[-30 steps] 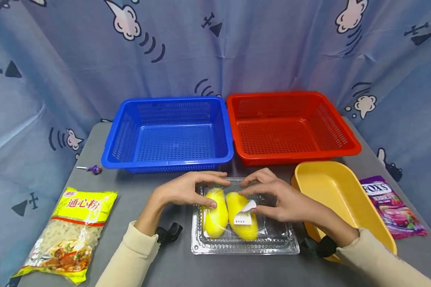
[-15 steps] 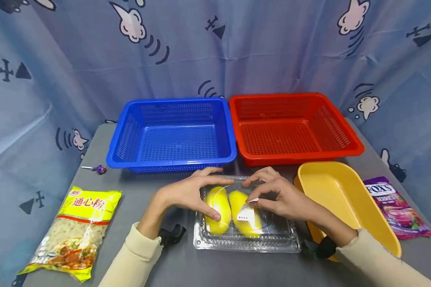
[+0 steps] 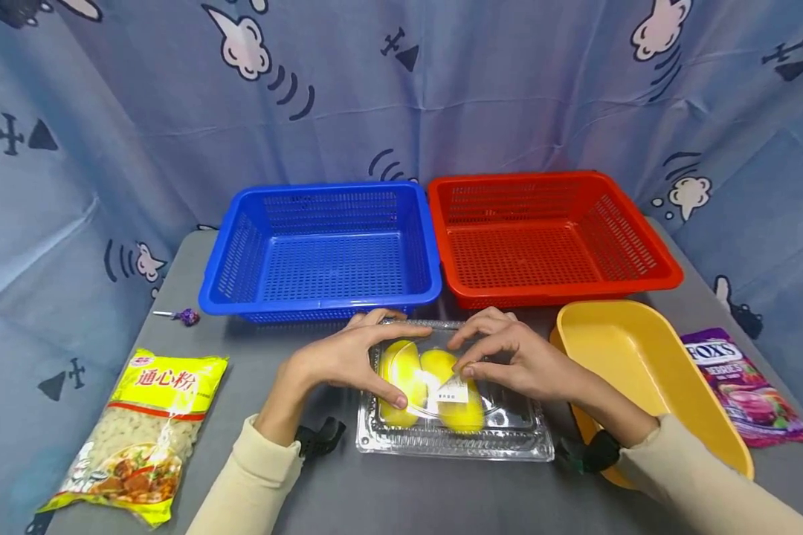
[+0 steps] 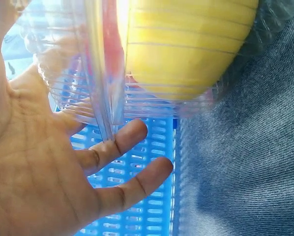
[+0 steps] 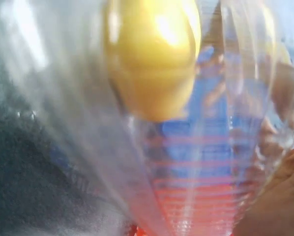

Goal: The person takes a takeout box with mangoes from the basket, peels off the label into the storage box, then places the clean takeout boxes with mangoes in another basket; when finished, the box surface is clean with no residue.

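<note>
A clear plastic clamshell box [image 3: 518, 442] holds two yellow fruits, mango-like in shape; the left fruit [image 3: 400, 364] lies beside the right one [image 3: 465, 420]. My left hand [image 3: 344, 357] grips the box's left side, thumb on the lid. Its other fingers reach round the far side, and in the left wrist view fingers [image 4: 130, 135] lie at the rim. A white label [image 3: 450, 394] sits on the lid, partly lifted. My right hand [image 3: 518, 360] pinches its raised corner between thumb and forefinger. The right wrist view is blurred, with one fruit [image 5: 154, 73] behind clear plastic.
Behind the box stand a blue basket [image 3: 321, 306] and a red basket [image 3: 562, 288]. A yellow tub [image 3: 632, 371] is close to the right forearm, with a purple FOX'S bag [image 3: 743, 390] beyond. On the left lie a pasta bag [image 3: 140, 438] and a lollipop [image 3: 187, 317].
The right thumb and forefinger, apart at first, have come together on the label's corner. The box has shifted slightly away from me, with the left hand staying on it.
</note>
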`<state>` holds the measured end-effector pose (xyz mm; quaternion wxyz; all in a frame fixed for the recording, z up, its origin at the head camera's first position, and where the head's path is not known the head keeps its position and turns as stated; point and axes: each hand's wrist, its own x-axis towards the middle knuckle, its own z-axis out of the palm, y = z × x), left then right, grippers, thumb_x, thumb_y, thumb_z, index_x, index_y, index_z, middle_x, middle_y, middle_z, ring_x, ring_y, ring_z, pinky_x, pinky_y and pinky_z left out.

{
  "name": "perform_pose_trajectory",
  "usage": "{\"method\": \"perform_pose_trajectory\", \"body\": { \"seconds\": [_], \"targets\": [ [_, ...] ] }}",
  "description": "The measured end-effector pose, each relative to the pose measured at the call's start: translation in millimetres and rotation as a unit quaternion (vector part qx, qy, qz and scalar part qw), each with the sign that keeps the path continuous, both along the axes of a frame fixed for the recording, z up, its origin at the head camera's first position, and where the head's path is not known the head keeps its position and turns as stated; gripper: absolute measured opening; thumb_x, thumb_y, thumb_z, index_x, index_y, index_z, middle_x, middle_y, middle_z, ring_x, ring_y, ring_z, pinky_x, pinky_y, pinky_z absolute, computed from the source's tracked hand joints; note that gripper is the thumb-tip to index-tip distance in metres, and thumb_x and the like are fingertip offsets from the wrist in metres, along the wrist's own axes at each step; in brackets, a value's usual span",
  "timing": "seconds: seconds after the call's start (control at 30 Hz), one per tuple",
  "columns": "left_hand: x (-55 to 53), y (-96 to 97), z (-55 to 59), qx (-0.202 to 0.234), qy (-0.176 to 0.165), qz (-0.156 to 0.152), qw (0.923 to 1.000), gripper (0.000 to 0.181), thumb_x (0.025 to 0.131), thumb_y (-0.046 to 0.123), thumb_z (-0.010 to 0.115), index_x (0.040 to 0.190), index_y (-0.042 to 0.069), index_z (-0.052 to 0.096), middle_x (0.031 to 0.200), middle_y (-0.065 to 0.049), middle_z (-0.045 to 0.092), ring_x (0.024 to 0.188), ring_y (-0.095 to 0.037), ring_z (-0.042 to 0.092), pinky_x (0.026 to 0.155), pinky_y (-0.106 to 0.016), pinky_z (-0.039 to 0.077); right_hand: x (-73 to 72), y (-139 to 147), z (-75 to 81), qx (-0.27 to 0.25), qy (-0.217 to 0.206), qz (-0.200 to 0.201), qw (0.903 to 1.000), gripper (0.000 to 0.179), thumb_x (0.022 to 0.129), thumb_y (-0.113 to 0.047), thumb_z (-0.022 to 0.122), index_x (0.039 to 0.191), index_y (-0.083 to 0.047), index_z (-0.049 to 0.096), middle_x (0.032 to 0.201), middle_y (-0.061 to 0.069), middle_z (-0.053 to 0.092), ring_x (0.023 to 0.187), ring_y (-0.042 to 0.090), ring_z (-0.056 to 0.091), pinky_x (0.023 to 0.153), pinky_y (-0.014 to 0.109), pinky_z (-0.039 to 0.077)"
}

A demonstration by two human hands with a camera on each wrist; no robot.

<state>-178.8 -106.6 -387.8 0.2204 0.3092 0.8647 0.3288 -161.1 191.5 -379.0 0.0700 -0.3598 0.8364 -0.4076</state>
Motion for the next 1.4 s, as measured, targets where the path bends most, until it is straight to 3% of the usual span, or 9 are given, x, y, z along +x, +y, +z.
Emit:
{"method": "perform_pose_trajectory", "body": {
  "seconds": [0.2, 0.47, 0.67, 0.83, 1.1, 1.4],
  "targets": [
    [-1.6, 1.3, -0.9, 0.018, -0.014, 0.000, 0.9997, 0.092, 0.071, 0.047, 0.091, 0.151, 0.045, 0.045, 0.163, -0.002, 0.033, 0.147, -0.033, 0.029, 0.115, -0.063, 0.034, -1.3, 1, -2.6, -0.026, -0.001, 0.002, 0.9997, 0.017, 0.087, -0.012, 0.079, 0.091, -0.029, 0.081, 0.109, 0.001, 0.073, 0.114, 0.011, 0.052, 0.100, 0.048, 0.033],
    [-2.0, 1.0, -1.5, 0.024, -0.046, 0.007, 0.9986, 0.091, 0.071, 0.044, 0.091, 0.150, 0.045, 0.046, 0.161, -0.001, 0.034, 0.147, -0.029, 0.031, 0.116, -0.059, 0.035, -5.6, 3, -7.7, -0.069, -0.020, 0.036, 0.9968, 0.021, 0.086, -0.005, 0.078, 0.089, -0.026, 0.081, 0.098, -0.003, 0.072, 0.109, 0.011, 0.054, 0.094, 0.034, 0.031],
    [-2.8, 0.4, -4.9, 0.030, -0.064, 0.010, 0.9975, 0.089, 0.071, 0.043, 0.091, 0.149, 0.046, 0.047, 0.160, -0.001, 0.034, 0.146, -0.027, 0.033, 0.116, -0.058, 0.036, -8.3, 4, -9.7, -0.092, -0.052, 0.057, 0.9927, 0.026, 0.085, -0.001, 0.075, 0.083, -0.026, 0.081, 0.091, -0.007, 0.071, 0.108, 0.016, 0.056, 0.097, 0.034, 0.033],
    [-5.3, 0.5, -6.5, 0.032, -0.071, 0.009, 0.9969, 0.090, 0.071, 0.042, 0.092, 0.149, 0.047, 0.047, 0.158, -0.001, 0.034, 0.144, -0.025, 0.035, 0.117, -0.055, 0.036, -12.0, 3, -9.6, -0.101, -0.073, 0.079, 0.9891, 0.026, 0.086, -0.001, 0.071, 0.074, -0.023, 0.075, 0.089, -0.001, 0.067, 0.106, 0.023, 0.056, 0.098, 0.035, 0.036],
    [-9.1, -0.8, -7.2, 0.032, -0.071, 0.007, 0.9970, 0.091, 0.072, 0.043, 0.091, 0.151, 0.045, 0.046, 0.159, 0.000, 0.033, 0.144, -0.026, 0.033, 0.117, -0.059, 0.035, -18.5, 3, -9.5, -0.118, -0.093, 0.110, 0.9825, 0.028, 0.085, 0.001, 0.068, 0.072, -0.024, 0.072, 0.087, -0.004, 0.064, 0.105, 0.028, 0.056, 0.099, 0.035, 0.036],
    [-5.9, 1.4, -6.5, 0.044, -0.086, 0.014, 0.9952, 0.090, 0.072, 0.039, 0.092, 0.148, 0.050, 0.046, 0.162, -0.001, 0.029, 0.148, -0.026, 0.030, 0.119, -0.056, 0.033, -25.1, 8, -11.5, -0.138, -0.109, 0.188, 0.9663, 0.021, 0.087, -0.001, 0.067, 0.075, -0.018, 0.071, 0.082, 0.006, 0.064, 0.106, 0.025, 0.054, 0.103, 0.034, 0.034]
  ]
}}
